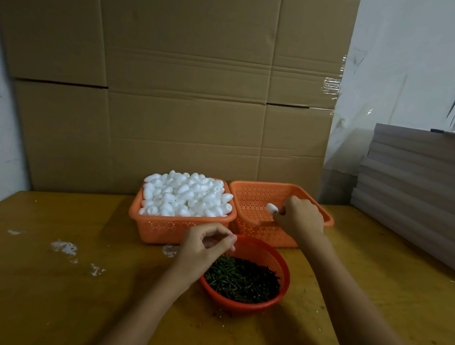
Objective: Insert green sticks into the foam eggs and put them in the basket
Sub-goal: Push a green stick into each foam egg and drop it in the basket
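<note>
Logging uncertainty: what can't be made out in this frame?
Head view: whether the left hand pinches one of the green sticks; too small, blurred.
Head view: whether the foam egg carries a stick; the right hand covers its end.
Head view: the right basket floor; hand and near wall hide part.

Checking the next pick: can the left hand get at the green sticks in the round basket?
Likely yes: the left hand hovers at the round basket's far rim, the green sticks lie uncovered, and the right hand holds a foam egg elsewhere.

Cardboard (175,68) behind; grey boards (422,178) stacked rt.
</note>
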Demonstrator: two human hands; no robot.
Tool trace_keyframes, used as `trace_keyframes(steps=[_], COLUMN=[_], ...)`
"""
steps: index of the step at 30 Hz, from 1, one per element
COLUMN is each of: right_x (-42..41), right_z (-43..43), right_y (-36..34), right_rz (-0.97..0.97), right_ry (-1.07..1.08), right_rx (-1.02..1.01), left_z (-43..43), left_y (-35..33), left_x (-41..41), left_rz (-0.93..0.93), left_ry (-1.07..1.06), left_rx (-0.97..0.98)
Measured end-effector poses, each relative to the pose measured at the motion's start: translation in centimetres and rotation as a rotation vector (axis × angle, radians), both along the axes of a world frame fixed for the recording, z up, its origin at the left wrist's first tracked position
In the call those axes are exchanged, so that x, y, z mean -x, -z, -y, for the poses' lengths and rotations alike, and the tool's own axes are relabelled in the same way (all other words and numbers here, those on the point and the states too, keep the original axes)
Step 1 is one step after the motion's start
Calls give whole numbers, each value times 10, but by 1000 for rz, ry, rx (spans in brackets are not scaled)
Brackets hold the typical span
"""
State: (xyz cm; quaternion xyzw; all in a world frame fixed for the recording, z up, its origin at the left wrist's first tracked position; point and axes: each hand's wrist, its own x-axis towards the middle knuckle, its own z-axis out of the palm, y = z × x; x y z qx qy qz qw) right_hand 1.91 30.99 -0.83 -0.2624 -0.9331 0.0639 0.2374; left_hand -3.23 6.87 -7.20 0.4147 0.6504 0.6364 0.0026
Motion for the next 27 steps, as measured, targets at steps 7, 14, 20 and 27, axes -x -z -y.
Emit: trace_keyframes(steps=[7, 14, 20, 27], right_x=[-8, -18, -19, -21], right_z=[0, 5, 4, 6], right_y=[-5, -13, -14, -14], right_rz=[33, 51, 78, 15], right_ry=[-21, -22, -14, -5], right_rx=[-14, -96, -119, -149], left_z=[0, 0, 1, 1], left_y=[-1, -2, -3, -2], left_x=[-2, -3, -3, -2], left_rz=[26, 49, 65, 64], left_ry=[-1, 3, 4, 3], left_rx=[-3, -17, -10, -5])
